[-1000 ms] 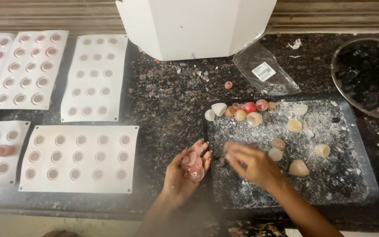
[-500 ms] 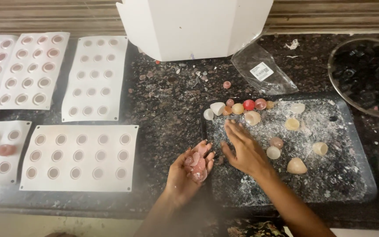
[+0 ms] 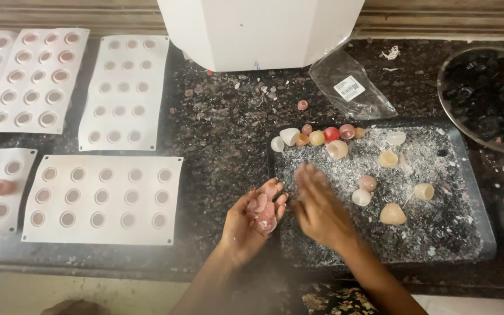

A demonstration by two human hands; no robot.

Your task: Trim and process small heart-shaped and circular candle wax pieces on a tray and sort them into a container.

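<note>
While cupped palm-up at the left edge of the dark tray [image 3: 468, 192], left hand [image 3: 252, 224] half closed around a small heap of pink shell pieces [image 3: 262, 209], fingers curled loosely, not clamped. Just beside it, right hand [image 3: 317, 205] spread flat and open over the tray's near-left part, blurred, holding nothing that could be seen; whether touching the surface or only above it, impossible to tell. Under and around this hand, white crumbs and flakes [image 3: 427, 163] scattered across the whole tray.

Further out on the tray, a row of small round shells [image 3: 317, 137] along the far edge: white, orange, yellow, red and pink ones, close together. To the right of the open hand, some loose pieces well apart from each other: a pink one [image 3: 368, 182], a white one [image 3: 361, 197], a beige half shell [image 3: 392, 214] and two pale yellow ones.

On the speckled dark counter [image 3: 223, 140], left of the hands, several white silicone moulds [image 3: 103, 198] with rows of round cavities, the far-left ones partly filled with pink. Behind the tray, a clear plastic bag [image 3: 351, 87] and a large white container [image 3: 261, 32]. At the right edge, a glass bowl [image 3: 485, 96] of dark pieces.
</note>
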